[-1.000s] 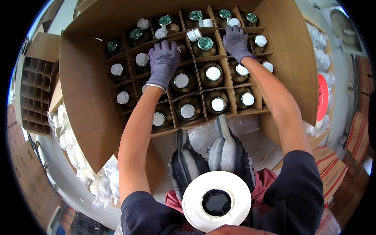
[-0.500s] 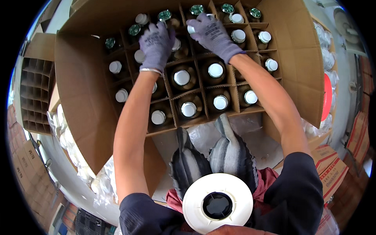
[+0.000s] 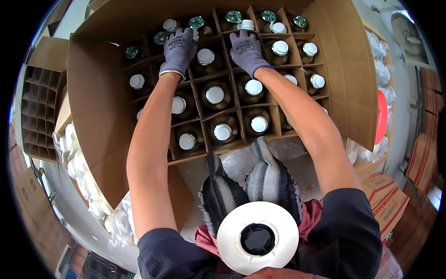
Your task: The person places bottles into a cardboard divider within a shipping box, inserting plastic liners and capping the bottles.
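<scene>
A large open cardboard carton [image 3: 100, 116] is split by cardboard dividers into cells. Upright bottles [image 3: 215, 96] with white caps stand in most of them. Along the far row, round shiny green tops [image 3: 196, 22] show, some with small white caps beside them. My left hand [image 3: 179, 51], in a purple-grey glove, bends down over a cell near the far left. My right hand [image 3: 247, 51], gloved alike, reaches into a cell right of the middle, just below a white cap [image 3: 247, 24]. Fingers of both hands curl downward, and whatever they grip is hidden beneath them.
A white round disc with a dark centre [image 3: 227, 228] is close in front of my body. Bagged white items [image 3: 86, 172] lie left of the carton. Another divided carton [image 3: 39, 111] stands at far left. Printed boxes [image 3: 385, 200] sit at right, near a red round thing [image 3: 381, 116].
My right hand has drawn slightly nearer and its fingers have curled down, uncovering a white cap beyond them. My left hand has shifted a little left, away from the cap at its right.
</scene>
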Available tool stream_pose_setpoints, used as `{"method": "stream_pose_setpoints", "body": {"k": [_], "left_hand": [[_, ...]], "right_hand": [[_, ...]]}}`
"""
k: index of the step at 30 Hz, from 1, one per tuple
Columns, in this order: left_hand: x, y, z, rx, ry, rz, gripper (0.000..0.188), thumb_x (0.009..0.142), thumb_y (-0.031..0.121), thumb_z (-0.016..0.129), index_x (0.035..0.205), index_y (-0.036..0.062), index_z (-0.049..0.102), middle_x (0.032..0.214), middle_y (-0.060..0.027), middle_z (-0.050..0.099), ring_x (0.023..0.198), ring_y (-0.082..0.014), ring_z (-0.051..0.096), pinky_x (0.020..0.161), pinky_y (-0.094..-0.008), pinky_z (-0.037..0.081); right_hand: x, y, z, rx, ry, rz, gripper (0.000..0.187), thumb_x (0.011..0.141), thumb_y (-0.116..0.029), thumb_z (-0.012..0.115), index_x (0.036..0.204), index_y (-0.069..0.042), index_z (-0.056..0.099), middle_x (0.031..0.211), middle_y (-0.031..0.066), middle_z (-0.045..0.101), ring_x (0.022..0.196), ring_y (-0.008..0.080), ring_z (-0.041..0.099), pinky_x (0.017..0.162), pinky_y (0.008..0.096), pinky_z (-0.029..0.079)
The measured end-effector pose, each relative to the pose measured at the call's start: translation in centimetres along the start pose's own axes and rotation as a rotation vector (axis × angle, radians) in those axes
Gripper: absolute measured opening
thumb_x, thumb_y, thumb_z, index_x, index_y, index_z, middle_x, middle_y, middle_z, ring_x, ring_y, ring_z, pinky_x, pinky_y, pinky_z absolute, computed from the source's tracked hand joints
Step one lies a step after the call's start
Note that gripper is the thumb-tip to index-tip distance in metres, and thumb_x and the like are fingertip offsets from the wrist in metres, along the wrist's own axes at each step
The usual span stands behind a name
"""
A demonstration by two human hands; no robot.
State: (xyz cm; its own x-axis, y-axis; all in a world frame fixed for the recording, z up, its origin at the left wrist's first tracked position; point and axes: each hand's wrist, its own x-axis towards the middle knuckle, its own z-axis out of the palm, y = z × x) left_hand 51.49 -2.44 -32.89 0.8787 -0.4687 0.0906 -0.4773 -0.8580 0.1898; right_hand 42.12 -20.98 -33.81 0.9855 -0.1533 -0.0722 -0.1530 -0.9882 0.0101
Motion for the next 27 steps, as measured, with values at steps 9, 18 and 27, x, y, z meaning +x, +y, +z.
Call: {"method": "stream_pose_setpoints", "body": {"k": [9,18,27], "left_hand": [[1.7,1.6,-1.9,-0.016,-0.242,-0.264,0.054,0.083,0.050,0.062,0.117,0.0079,0.063,0.128,-0.0215,0.051,0.109,-0.0379,0.058,0.089,-0.0451,0.049],[2.8,-0.3,-1.6,-0.141,-0.162,-0.315,0.050,0.077,0.041,0.070,0.116,0.0093,0.064,0.128,-0.0221,0.051,0.114,-0.0402,0.055,0.093,-0.0440,0.048],[-1.3,-14.5,-1.9,-0.068,0.303,-0.431,0.045,0.090,0.033,0.054,0.130,0.0123,0.048,0.117,-0.0238,0.061,0.108,-0.0393,0.059,0.092,-0.0473,0.046]], "right_hand": [[-0.4,-0.7,-1.0,-0.022,-0.053,0.023,0.034,0.085,-0.017,0.056,0.119,-0.014,0.054,0.122,0.0180,0.049,0.108,0.0365,0.054,0.083,0.0488,0.046],[-0.2,-0.5,-1.3,-0.010,-0.088,-0.070,0.037,0.085,-0.027,0.061,0.119,-0.016,0.054,0.123,0.0163,0.049,0.106,0.0340,0.057,0.081,0.0490,0.050],[-0.6,-0.5,0.8,0.050,0.068,-0.038,0.029,0.085,-0.028,0.062,0.105,-0.009,0.055,0.113,0.0174,0.051,0.097,0.0366,0.058,0.077,0.0473,0.053]]}}
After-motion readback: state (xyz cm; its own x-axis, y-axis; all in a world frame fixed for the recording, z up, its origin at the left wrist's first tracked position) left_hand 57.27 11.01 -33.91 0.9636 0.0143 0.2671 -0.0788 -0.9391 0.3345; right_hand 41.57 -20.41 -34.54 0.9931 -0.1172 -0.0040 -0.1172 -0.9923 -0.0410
